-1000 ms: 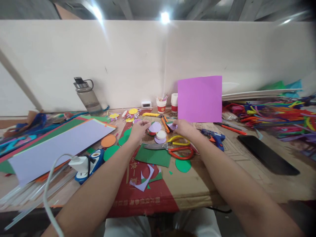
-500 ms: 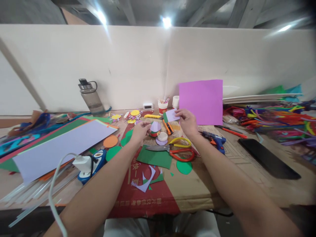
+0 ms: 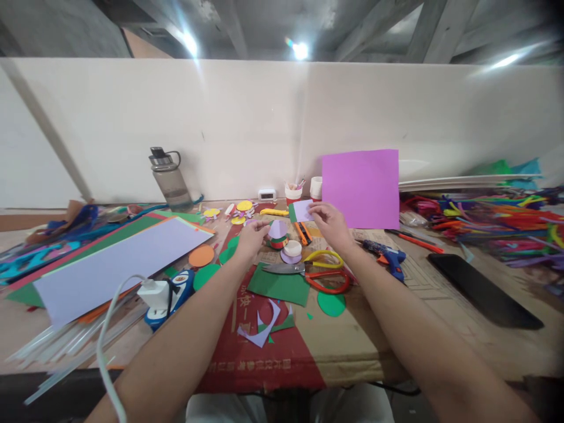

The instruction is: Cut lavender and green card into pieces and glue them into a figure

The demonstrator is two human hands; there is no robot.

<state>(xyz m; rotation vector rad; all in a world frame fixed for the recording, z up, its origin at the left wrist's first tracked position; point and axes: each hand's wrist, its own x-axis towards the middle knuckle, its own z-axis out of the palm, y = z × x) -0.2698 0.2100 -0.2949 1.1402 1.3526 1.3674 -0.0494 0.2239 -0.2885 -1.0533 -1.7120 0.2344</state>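
Note:
My left hand (image 3: 252,239) is closed in a pinch at the left edge of a small lilac paper piece (image 3: 277,229). Just under that piece is a round green and red item (image 3: 278,242), partly covered. Between the thumb and fingers of my right hand (image 3: 331,224) is a lilac and green paper piece (image 3: 302,210), held up off the table. An orange utility knife (image 3: 303,234) lies below it. Nearer to me, scissors with yellow and red handles (image 3: 304,268) rest partly on a green paper sheet (image 3: 277,285). A small white round item (image 3: 292,249) sits on a lilac disc (image 3: 291,258).
Left are stacked paper sheets (image 3: 123,264), a blue power strip (image 3: 176,296) and a bottle (image 3: 170,182). A blue glue gun (image 3: 391,258), a black phone (image 3: 484,291) and colourful pipe cleaners (image 3: 493,220) lie right. Paper scraps (image 3: 264,326) lie in front.
The whole view has shifted slightly downward and right in the picture. My right hand and its paper piece have moved a little left relative to the table; both hands keep their pinches.

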